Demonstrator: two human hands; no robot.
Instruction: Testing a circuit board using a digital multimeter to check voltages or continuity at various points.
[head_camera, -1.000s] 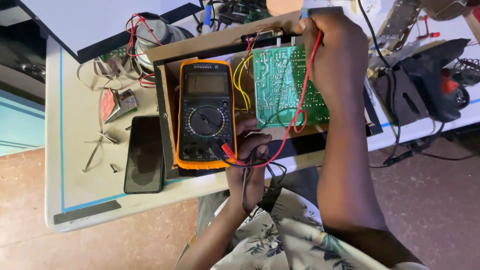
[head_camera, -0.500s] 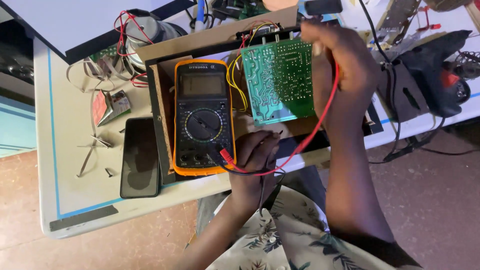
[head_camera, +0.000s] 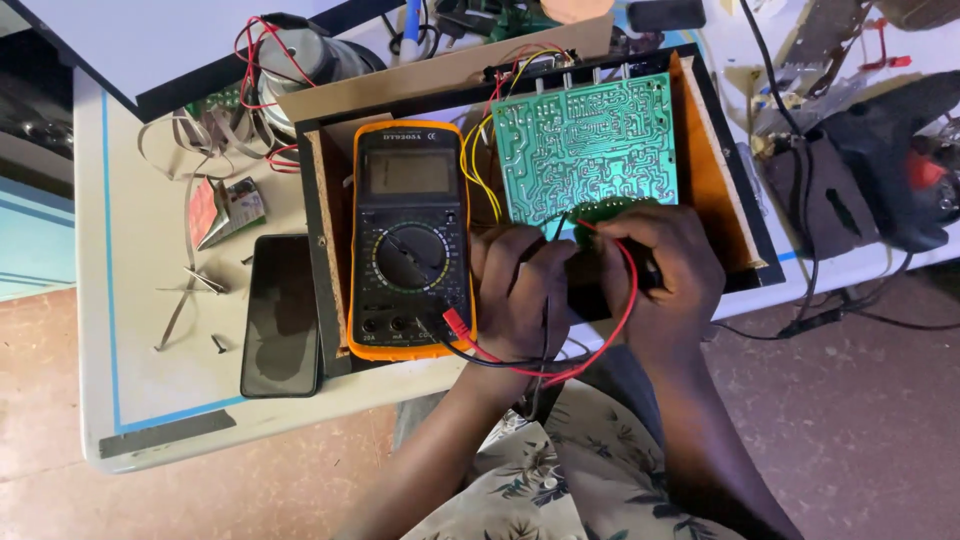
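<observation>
An orange-cased multimeter (head_camera: 408, 238) lies in a shallow wooden box (head_camera: 712, 170), next to a green circuit board (head_camera: 590, 140) turned solder side up. My left hand (head_camera: 518, 292) is closed around the black probe, whose lead runs from the meter's sockets. My right hand (head_camera: 662, 272) pinches the red probe, and its red lead (head_camera: 615, 335) loops back to the meter. Both hands meet at the board's near edge, over a small round green board (head_camera: 603, 208). The probe tips are hidden by my fingers.
A black phone (head_camera: 282, 315) lies left of the box, with metal strips and screws (head_camera: 190, 290) beside it. A cylindrical metal part with red wires (head_camera: 300, 55) sits at the back left. A black glue gun (head_camera: 880, 160) and cables lie to the right. The table edge (head_camera: 260, 425) is near my lap.
My right hand came down from the box's far edge to the board's near edge, bringing the red lead. My left hand moved up from the meter's sockets to meet it.
</observation>
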